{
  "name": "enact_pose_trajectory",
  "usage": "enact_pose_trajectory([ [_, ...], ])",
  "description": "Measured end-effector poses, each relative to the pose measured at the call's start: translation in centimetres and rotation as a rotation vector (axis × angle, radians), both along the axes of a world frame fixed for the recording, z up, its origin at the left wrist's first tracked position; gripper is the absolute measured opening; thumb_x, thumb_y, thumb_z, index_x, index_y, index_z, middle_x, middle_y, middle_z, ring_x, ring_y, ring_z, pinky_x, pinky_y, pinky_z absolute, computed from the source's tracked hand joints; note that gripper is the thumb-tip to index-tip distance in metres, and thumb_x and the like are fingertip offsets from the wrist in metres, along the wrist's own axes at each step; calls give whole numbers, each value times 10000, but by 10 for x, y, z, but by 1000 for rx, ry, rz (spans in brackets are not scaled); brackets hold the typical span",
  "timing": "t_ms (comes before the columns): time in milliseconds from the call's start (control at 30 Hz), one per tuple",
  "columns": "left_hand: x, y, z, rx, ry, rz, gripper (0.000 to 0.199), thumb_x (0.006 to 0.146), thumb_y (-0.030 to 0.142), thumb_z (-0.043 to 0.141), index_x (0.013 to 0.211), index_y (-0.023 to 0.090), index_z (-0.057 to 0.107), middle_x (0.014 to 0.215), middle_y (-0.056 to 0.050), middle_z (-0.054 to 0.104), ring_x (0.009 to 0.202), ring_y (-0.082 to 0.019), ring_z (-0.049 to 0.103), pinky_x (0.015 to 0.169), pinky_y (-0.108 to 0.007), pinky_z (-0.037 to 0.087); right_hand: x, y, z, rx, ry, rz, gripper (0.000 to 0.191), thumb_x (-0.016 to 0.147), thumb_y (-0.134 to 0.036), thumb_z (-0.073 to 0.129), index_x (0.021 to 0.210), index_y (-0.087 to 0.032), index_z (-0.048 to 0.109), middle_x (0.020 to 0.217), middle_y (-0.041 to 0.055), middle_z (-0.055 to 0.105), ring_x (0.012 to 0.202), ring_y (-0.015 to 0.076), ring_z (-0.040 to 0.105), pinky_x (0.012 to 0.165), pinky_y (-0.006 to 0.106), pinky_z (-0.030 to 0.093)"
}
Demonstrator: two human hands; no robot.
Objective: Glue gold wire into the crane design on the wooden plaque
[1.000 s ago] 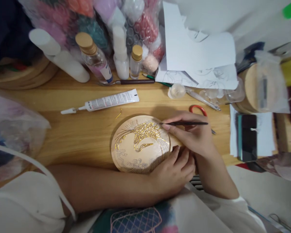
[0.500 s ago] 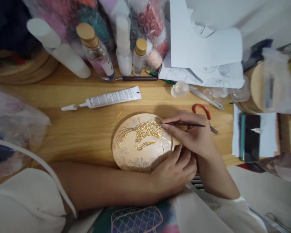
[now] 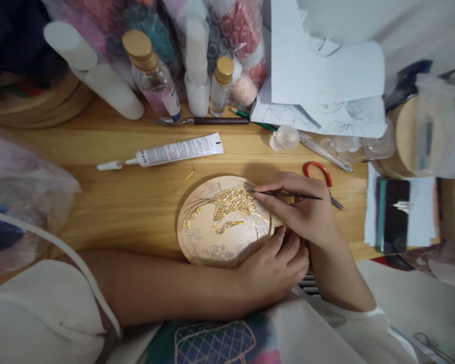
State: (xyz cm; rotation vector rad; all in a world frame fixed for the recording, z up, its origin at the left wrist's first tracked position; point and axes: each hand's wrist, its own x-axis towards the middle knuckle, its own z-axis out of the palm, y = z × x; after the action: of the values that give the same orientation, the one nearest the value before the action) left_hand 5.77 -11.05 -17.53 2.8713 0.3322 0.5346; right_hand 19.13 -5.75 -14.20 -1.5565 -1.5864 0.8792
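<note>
A round pale wooden panel (image 3: pixel 199 237) lies on the table, bearing a crane outlined in raised gold lines and fainter drawn plants. My left hand (image 3: pixel 276 260) grips the panel's lower right edge, fingers curled and partly hidden. In my right hand (image 3: pixel 299 205) a slim dark pointed tool (image 3: pixel 305 195) is pinched between thumb and fingers. Its tip touches or hovers just over the gold feather lines at the upper right; I cannot tell which. A short bent piece of gold wire (image 3: pixel 189 173) lies just beyond the panel.
A white tube (image 3: pixel 182 150) with a nozzle lies behind the panel. Red-handled scissors (image 3: pixel 318 172) are right of my right hand. Bottles (image 3: pixel 157 86), a dark-handled tool (image 3: pixel 220 121) and paper sheets (image 3: pixel 326 76) line the back. A dark phone (image 3: pixel 397 215) rests on papers at right.
The whole view has shifted slightly to the right. Both hands, the panel and the tool keep nearly the same positions relative to each other.
</note>
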Motion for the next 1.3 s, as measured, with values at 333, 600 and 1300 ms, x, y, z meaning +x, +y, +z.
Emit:
enact_pose_trajectory([
  [333, 0, -1, 0, -1, 10, -7, 396, 1020, 196, 366, 1256, 163, 682, 1294, -58, 684, 1189, -226, 608, 1049, -418, 423, 0, 0, 1, 21, -36, 13, 61, 839, -152, 742, 855, -211, 745, 827, -2, 773, 763, 120, 718, 711, 228, 584],
  [600, 0, 0, 0, 2, 6, -3, 406, 1017, 186, 356, 1255, 160, 684, 1289, -55, 688, 1189, -226, 610, 1043, -415, 428, 1, 0, 1, 23, -30, 23, 70, 846, -157, 734, 869, -222, 749, 843, 1, 777, 782, 135, 726, 720, 243, 591],
  [1300, -2, 1, -1, 17, 39, -30, 377, 1030, 234, 385, 1274, 153, 661, 1307, -97, 664, 1238, -261, 583, 1053, -445, 408, -1, -1, -2, -34, 100, -204, 63, 778, -220, 795, 831, -232, 763, 812, 2, 770, 755, 151, 720, 697, 266, 621],
])
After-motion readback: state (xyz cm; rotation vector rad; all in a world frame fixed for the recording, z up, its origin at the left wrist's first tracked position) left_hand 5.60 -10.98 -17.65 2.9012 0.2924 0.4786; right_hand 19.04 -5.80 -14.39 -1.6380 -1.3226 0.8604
